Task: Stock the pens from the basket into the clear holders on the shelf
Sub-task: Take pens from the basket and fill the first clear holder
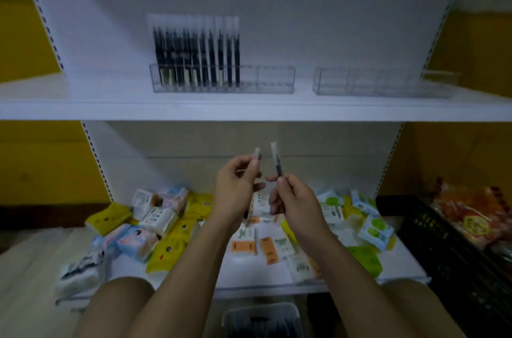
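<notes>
Left grip (237,191): you're pinching a pen (256,157), clear cap up.
Right grip (295,200): you're pinching a second pen (276,161), dark, clear-capped.

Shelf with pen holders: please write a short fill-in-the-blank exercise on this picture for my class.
1. The left hand and the right hand each hold one ___.
2. The left holder has a row of pens at its ___ end.
3. The right holder contains ___ pens.
Missing words: pen; left; no.

Left hand (235,188) pinching a pen (256,157), right hand (296,199) pinching second pen (276,163)
</notes>
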